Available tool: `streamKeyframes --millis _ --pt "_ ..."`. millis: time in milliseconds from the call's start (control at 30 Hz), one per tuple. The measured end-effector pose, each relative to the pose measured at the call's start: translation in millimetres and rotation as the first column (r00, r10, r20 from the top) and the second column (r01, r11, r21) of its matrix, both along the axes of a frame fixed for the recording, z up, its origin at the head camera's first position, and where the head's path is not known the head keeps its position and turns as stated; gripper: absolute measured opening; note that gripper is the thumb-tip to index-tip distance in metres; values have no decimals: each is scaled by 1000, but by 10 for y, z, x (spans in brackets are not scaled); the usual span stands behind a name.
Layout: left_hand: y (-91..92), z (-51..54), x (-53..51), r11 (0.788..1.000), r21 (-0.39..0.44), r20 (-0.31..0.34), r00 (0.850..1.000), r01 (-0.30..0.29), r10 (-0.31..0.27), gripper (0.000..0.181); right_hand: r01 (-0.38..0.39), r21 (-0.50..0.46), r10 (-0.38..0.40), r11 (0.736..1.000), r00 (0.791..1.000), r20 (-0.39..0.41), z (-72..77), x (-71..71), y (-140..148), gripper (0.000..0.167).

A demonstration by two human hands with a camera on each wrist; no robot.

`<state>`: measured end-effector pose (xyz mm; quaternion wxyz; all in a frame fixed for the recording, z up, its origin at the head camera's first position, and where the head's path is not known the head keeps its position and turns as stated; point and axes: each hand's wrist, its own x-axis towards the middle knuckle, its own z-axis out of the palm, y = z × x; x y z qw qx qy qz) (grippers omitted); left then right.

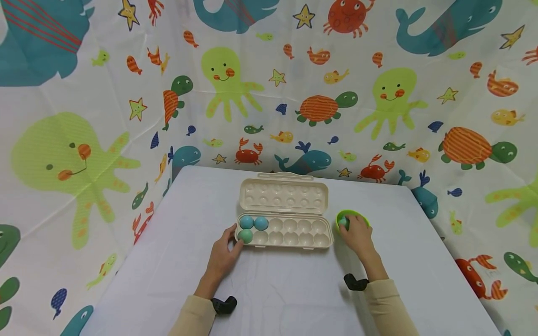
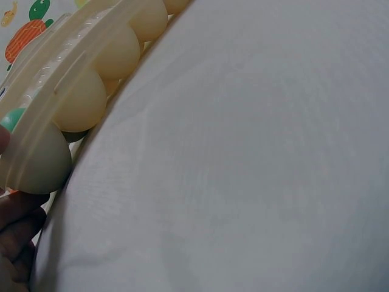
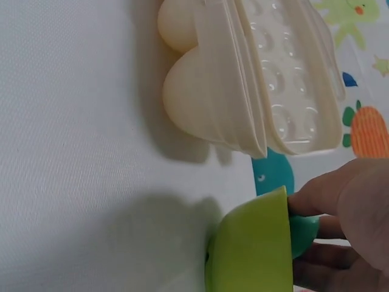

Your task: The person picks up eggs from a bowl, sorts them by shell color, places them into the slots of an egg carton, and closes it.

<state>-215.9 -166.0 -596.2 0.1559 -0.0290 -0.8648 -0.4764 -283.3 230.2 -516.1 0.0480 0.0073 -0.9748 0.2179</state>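
Sea-animal curtain (image 1: 269, 60): spans 12 o'clock and both flanks; read 12 o'clock as straight away from you in the head view
White table (image 1: 286, 289): bears the egg carton and the bowl
Egg carton (image 1: 290, 233): lies open, lid at 12 o'clock with its dimpled inside showing; take the tray as the centre of your dial
Left hand (image 1: 222, 254): at 8 o'clock, curled about the tray's near corner; apply light, steady pressure so that the tray cannot slide or rock
Right hand (image 1: 357, 233): at 3 o'clock, entering the bowl from its 5 o'clock side; narrow, thumb and fingers about an egg
Lime bowl (image 3: 249, 243): at 3 o'clock, just beside the tray; avoid levering your thumb on its rim, as it could tip; contents behind your hand cannot be told
Blue eggs (image 1: 254, 223): two, side by side in the far row, between 9 and 10 o'clock
Green egg (image 1: 245, 236): near row, end cell, 9 o'clock, close to your left thumb; do not nudge it
Gripped egg (image 3: 304, 234): at the bowl's 9 o'clock side, partly above the rim; seat your fingertips opposite the thumb, then raise it vertically, as a smooth shell may slip
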Motion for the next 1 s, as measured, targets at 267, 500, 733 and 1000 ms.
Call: streamKeyframes --millis 267,500,733,1000 --pt "9 -2 4 1000 10 -4 1000 5 -5 56 -24 -16 23 1000 999 -45 8 -9 45 47" --pt "6 -16 -3 1000 -2 -8 1000 -5 5 56 -18 -78 12 997 997 -79 -4 -42 52 48" --pt "2 -8 -12 1000 9 -9 1000 0 0 55 3 -177 -32 984 987 -160 -4 -28 18 44" --pt "5 -7 -4 1000 11 -6 1000 -1 1 55 24 -226 -74 974 973 -217 8 0 -32 41"
